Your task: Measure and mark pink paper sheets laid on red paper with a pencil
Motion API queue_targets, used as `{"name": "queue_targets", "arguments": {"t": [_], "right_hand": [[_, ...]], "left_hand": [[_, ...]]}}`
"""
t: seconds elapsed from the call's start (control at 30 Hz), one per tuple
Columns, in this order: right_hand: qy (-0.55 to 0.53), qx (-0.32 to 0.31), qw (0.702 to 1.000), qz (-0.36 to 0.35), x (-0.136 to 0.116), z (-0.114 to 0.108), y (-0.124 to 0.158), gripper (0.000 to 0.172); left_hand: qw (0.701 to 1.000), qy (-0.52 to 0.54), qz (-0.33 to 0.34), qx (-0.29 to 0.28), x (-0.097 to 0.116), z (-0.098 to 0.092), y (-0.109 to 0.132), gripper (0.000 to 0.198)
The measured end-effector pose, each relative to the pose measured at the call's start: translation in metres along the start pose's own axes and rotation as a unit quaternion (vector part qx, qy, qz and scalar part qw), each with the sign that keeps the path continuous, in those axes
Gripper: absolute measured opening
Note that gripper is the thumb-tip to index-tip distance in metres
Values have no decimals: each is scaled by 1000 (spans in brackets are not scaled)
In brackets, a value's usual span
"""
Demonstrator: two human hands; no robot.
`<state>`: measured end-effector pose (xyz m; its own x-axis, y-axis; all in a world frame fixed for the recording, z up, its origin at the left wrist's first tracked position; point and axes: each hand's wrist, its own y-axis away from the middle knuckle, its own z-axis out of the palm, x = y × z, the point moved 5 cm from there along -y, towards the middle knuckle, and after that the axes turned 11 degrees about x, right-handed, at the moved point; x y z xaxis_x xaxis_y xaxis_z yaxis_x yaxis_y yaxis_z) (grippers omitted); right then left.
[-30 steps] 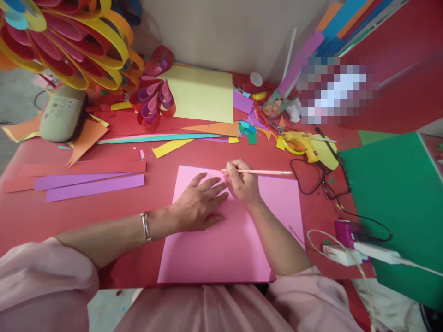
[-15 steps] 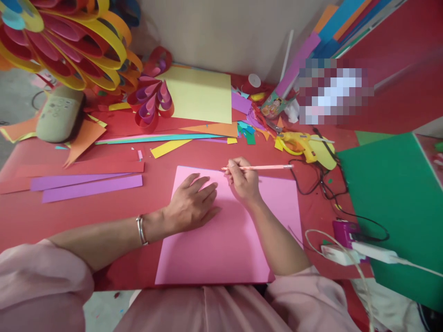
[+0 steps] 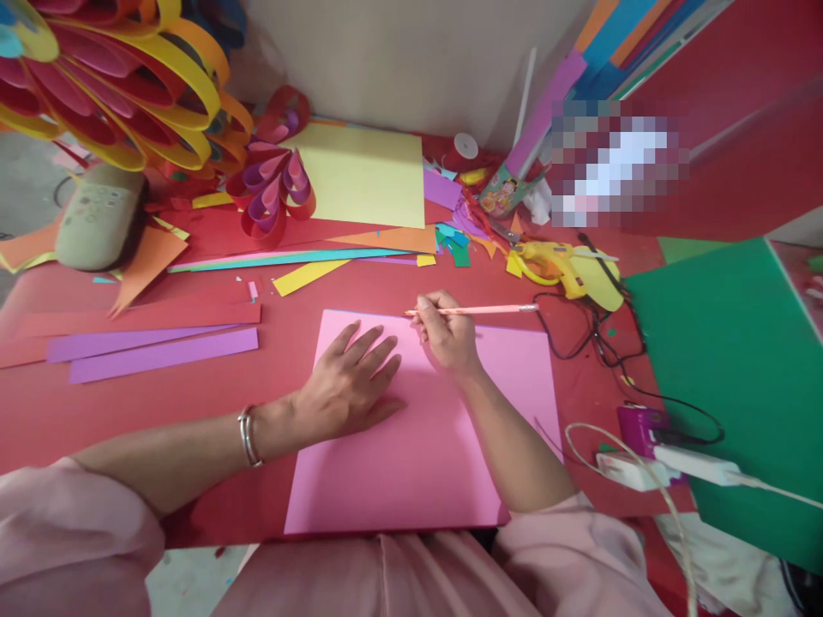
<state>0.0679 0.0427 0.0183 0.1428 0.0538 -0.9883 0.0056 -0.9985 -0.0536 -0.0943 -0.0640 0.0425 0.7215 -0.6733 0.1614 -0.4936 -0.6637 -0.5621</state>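
Observation:
A pink paper sheet (image 3: 417,463) lies on the red table (image 3: 129,411) in front of me. My left hand (image 3: 351,386) rests flat on the sheet's upper left part, fingers spread. My right hand (image 3: 447,334) is closed round a pink pencil (image 3: 489,309) near the sheet's top edge. The pencil lies almost level, with its tip at the left over the paper's top edge.
Purple and red paper strips (image 3: 154,343) lie at the left. A yellow sheet (image 3: 363,176) and curled paper flowers (image 3: 273,193) sit behind. A yellow glue gun (image 3: 556,261) with black cord, a green sheet (image 3: 733,368), a white charger (image 3: 694,467) and a beige device (image 3: 96,218) surround the work area.
My left hand has slid a little down and left on the pink sheet. My right hand with the pencil has shifted slightly left along the top edge.

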Motion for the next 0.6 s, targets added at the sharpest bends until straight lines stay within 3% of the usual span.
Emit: {"name": "queue_targets", "arguments": {"t": [0.27, 0.6], "right_hand": [[-10, -2, 1000, -3, -5, 1, 0, 43], [14, -2, 1000, 15, -2, -2, 2, 41]], "left_hand": [[997, 58, 56, 9, -7, -7, 3, 50], [997, 70, 46, -5, -9, -8, 1, 50]]}}
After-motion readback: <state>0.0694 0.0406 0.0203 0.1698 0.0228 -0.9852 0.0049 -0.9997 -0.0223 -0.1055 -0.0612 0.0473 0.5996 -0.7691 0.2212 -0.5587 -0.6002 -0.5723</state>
